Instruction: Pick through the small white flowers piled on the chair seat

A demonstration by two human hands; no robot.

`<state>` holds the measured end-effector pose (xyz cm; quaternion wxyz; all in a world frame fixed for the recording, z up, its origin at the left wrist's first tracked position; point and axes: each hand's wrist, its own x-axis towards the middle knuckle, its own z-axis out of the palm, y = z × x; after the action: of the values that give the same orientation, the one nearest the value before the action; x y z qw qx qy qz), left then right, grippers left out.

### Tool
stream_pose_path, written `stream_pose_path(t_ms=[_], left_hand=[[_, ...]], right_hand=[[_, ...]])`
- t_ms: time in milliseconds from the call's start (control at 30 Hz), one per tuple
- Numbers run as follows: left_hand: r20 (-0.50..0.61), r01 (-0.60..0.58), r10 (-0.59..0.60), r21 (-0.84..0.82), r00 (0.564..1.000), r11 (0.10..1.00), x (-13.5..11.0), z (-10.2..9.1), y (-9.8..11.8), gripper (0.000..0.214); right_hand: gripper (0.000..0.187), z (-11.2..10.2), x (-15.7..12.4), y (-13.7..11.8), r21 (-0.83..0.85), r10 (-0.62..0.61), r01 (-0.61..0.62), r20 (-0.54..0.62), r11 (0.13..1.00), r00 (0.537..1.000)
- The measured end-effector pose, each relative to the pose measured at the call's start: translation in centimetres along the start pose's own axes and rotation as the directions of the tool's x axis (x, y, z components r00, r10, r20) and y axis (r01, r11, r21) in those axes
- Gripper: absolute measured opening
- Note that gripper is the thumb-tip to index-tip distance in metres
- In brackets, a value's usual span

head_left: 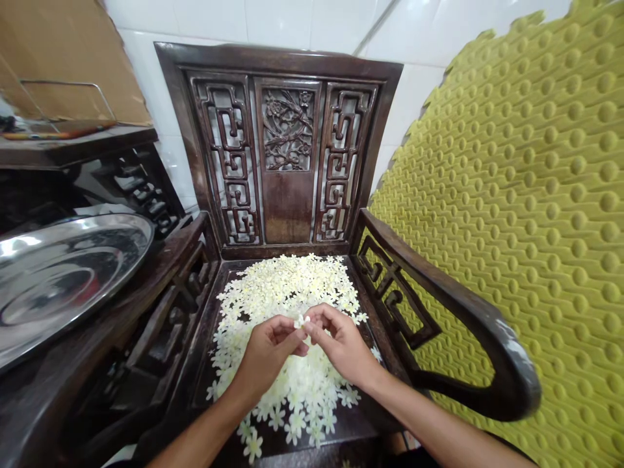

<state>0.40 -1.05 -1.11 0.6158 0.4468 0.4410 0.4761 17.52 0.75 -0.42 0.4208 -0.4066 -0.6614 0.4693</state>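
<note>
A spread of small white flowers with pale yellow centres (292,286) covers most of the seat of a dark carved wooden chair (287,208). Above the middle of the flowers, my left hand (277,341) and my right hand (336,335) meet fingertip to fingertip. Between them is one small white flower (301,320), pinched by the fingers of both hands. My fingers partly cover it, so its stem cannot be made out. A few single flowers (253,446) lie near the front edge of the seat.
On the left, a round shiny metal tray (131,240) rests by the chair's left armrest (160,273). A dark side table (97,140) and cardboard (68,52) stand behind it. A yellow studded foam mat (526,182) rises along the right, beyond the right armrest (458,312). White tiles (277,23) form the wall.
</note>
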Motion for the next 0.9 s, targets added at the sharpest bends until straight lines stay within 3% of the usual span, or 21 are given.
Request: stream_pose_path(t_ms=[267,367,467,533,633,767,833,900], left_hand=[[-0.020,-0.026,0.027,0.065,0.999,0.998,0.4,-0.5,-0.5,0.018],[-0.001,-0.066,0.066,0.121,0.998,0.990,0.3,-0.8,-0.7,0.013],[-0.003,-0.210,0.220,0.288,0.975,0.934,0.0,-0.8,-0.3,0.005],[0.002,-0.327,0.360,0.426,0.933,0.844,-0.3,-0.7,0.1,0.006],[0.000,-0.384,0.443,0.500,0.896,0.776,-0.6,-0.3,0.5,0.012],[-0.095,-0.289,0.356,0.413,0.930,0.864,-0.6,0.0,0.0,0.017],[-0.128,-0.171,0.206,0.247,0.970,0.954,-0.5,0.2,-0.2,0.020],[-0.089,-0.017,0.021,0.041,0.996,0.999,-0.4,0.3,-0.3,0.021]], right_hand=[[0.021,-0.4,-0.1,-0.2,-0.088,0.000,0.000,-0.006,0.996,1.000],[0.029,-0.3,0.0,0.0,-0.014,0.000,0.000,0.004,1.000,1.000],[0.030,0.2,0.3,0.5,0.181,0.116,-0.120,0.035,0.976,0.993],[0.030,0.6,0.3,0.8,0.288,0.195,-0.213,0.089,0.934,0.977],[0.032,1.0,0.2,0.8,0.324,0.199,-0.243,0.162,0.914,0.966],[0.028,1.1,-0.3,0.4,0.175,0.130,-0.153,0.138,0.973,0.982],[0.026,1.1,-0.5,0.2,0.015,0.104,-0.106,0.105,0.994,0.989],[0.026,1.0,-0.6,0.0,-0.144,0.072,-0.062,0.066,0.988,0.995]])
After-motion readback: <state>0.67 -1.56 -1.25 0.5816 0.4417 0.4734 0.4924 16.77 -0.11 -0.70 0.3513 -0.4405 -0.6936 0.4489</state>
